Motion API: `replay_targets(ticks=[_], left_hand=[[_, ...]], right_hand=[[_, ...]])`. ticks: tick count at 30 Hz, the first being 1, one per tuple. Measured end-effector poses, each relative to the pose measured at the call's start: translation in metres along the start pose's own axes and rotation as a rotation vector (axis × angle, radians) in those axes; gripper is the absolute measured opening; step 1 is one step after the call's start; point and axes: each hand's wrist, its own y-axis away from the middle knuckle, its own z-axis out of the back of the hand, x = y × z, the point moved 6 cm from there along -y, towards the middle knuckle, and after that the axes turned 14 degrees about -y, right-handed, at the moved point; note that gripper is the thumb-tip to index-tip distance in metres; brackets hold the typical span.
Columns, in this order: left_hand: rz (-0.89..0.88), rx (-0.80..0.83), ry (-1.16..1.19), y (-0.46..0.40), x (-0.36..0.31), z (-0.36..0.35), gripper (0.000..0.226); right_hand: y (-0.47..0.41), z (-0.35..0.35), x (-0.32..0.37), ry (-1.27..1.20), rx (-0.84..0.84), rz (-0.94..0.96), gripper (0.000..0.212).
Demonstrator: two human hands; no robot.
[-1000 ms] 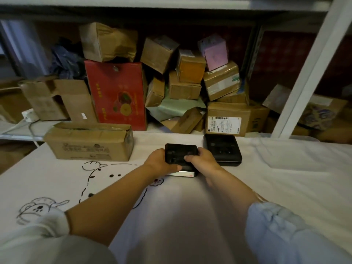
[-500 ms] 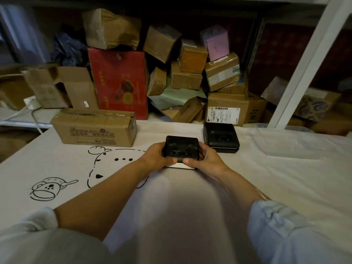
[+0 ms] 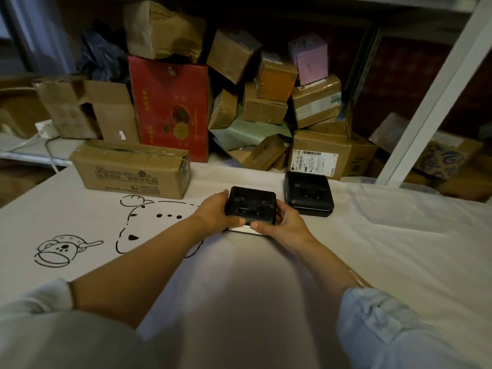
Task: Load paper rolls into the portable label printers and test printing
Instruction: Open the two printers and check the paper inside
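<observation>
A small black label printer [image 3: 251,207] is gripped from both sides at the middle of the white cloth-covered table [image 3: 399,257]. My left hand [image 3: 214,213] clasps its left side and my right hand [image 3: 283,222] its right side, both thumbs on its front edge. A pale strip shows under the printer's front. A second black label printer [image 3: 307,194] lies flat on the cloth just to the right and a little farther back, untouched. No paper roll is in view.
A long cardboard box [image 3: 130,169] lies at the back left of the table. Behind it, a heap of cardboard boxes and a red carton [image 3: 170,107] fills a shelf. A white slanted post [image 3: 436,89] rises at the right. Cartoon drawings [image 3: 66,249] mark the cloth.
Both hands have kept hold of the printer; it has tipped slightly up at the back and my thumbs have shifted along its front. The head camera has tilted down a little.
</observation>
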Motion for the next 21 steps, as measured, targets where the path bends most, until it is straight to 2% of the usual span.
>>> replay_targets(ticks=[4,14,21], left_hand=[[-0.011,0.056,0.001,-0.005,-0.003,0.001,0.060],[-0.040,0.009,-0.086,-0.009,-0.003,0.005,0.059],[-0.027,-0.005,-0.122,-0.006,-0.010,0.012,0.072]], right_hand=[[0.001,-0.001,0.001,-0.011,0.012,0.000,0.073],[0.005,0.001,0.010,0.071,0.036,0.043,0.059],[0.008,0.004,0.020,0.140,0.022,0.038,0.056]])
